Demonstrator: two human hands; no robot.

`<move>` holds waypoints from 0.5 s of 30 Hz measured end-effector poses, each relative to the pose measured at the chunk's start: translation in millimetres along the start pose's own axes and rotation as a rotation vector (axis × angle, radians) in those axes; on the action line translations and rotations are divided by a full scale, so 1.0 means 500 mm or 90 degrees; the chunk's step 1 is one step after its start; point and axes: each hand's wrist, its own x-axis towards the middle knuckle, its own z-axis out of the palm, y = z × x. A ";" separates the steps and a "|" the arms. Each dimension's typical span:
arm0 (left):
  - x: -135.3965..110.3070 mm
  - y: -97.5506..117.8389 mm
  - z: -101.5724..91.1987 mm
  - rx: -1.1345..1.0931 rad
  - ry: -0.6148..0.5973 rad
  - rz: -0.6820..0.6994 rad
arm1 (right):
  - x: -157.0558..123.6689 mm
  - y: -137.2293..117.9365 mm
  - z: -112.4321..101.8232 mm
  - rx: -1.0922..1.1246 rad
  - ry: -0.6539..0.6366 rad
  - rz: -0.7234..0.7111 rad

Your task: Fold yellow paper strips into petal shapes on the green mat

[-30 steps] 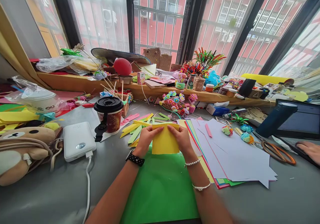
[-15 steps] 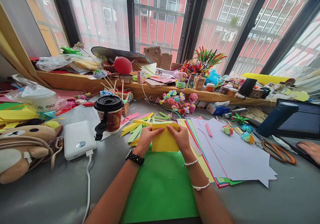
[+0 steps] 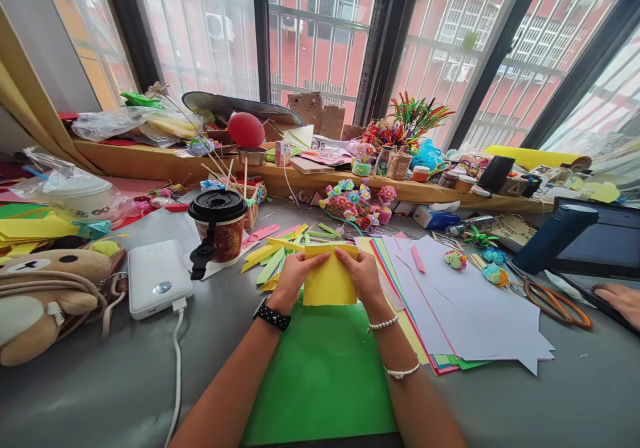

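A yellow sheet of paper [image 3: 330,286] is held up between my two hands, its top edge folded over in a narrow strip. My left hand [image 3: 294,276] pinches the upper left corner, thumb on the near face. The upper right corner is pinched the same way by my right hand [image 3: 367,276]. Both sets of fingers are mostly hidden behind the paper. Beneath lies a green sheet [image 3: 320,375] on the grey table. Folded yellow, green and pink paper strips [image 3: 273,258] lie in a loose pile just beyond my left hand.
To the left stand a lidded coffee cup [image 3: 220,231], a white power bank [image 3: 159,278] with a cable, and a plush bear [image 3: 50,301]. On the right are stacked white sheets [image 3: 480,308], scissors [image 3: 557,305], a dark cylinder [image 3: 555,241] and another person's hand [image 3: 617,298].
The yellow paper's face has tilted slightly and looks brighter, its lower edge a little nearer. Both hands keep their grip in nearly the same place.
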 end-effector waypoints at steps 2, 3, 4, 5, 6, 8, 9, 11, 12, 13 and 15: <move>-0.001 0.000 0.001 -0.002 0.002 0.000 | 0.000 -0.001 0.001 -0.001 0.002 0.004; -0.001 0.000 0.001 -0.002 0.004 0.000 | 0.000 -0.001 0.002 -0.002 0.003 0.007; -0.001 0.000 0.001 -0.002 0.005 0.000 | 0.000 -0.001 0.002 -0.001 0.002 0.010; -0.001 0.000 0.001 -0.001 0.005 0.000 | 0.000 -0.001 0.002 0.000 0.001 0.009; -0.001 0.000 0.001 0.000 0.004 0.000 | -0.001 -0.001 0.002 -0.002 0.000 0.005; 0.000 -0.001 0.000 0.008 0.003 0.004 | -0.002 -0.001 0.001 -0.019 -0.004 -0.011; 0.000 -0.001 -0.001 0.015 0.005 0.007 | -0.002 -0.001 0.000 -0.035 -0.003 -0.021; 0.002 -0.002 -0.003 0.033 -0.001 0.011 | -0.001 0.000 -0.004 -0.078 0.007 -0.041; 0.002 -0.002 -0.004 0.043 -0.008 0.008 | 0.000 0.001 -0.006 -0.098 0.013 -0.051; 0.003 -0.002 -0.005 0.053 -0.014 0.004 | 0.001 0.001 -0.008 -0.114 0.016 -0.059; 0.003 -0.003 -0.006 0.068 -0.015 0.003 | 0.004 0.002 -0.012 -0.134 0.010 -0.069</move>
